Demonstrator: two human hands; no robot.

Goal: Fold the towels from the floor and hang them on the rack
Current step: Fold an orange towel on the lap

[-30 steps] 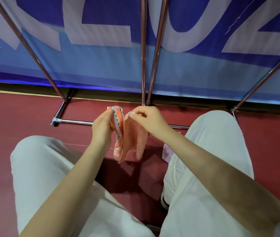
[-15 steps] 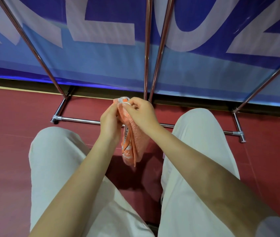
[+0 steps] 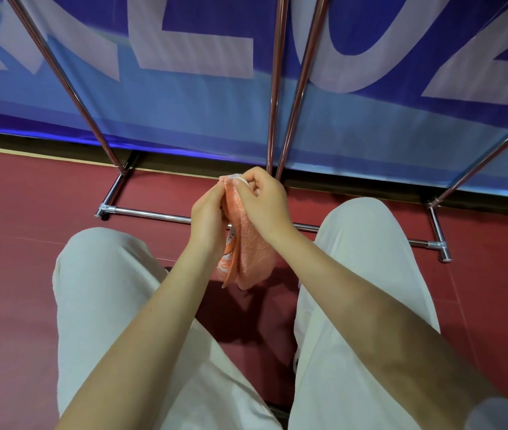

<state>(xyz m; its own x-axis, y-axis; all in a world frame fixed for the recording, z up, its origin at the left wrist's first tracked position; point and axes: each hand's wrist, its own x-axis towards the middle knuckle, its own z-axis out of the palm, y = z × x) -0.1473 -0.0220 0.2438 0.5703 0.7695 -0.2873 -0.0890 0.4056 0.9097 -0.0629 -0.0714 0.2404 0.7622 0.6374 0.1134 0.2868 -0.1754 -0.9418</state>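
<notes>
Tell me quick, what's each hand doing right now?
Left hand: closed on the small orange terry towel, pinching its top edge.
Right hand: closed on the same towel's top edge; the folded towel hangs below both.

We see one small orange towel (image 3: 251,243), terry on its outer face, with a white-patterned band showing along its left fold; it is doubled over and hangs down, its top edge pinched just in front of the rack (image 3: 272,88); the rack is chrome tubing, its slanted uprights rising behind the towel and its base bar lying on the floor beneath the towel
</notes>
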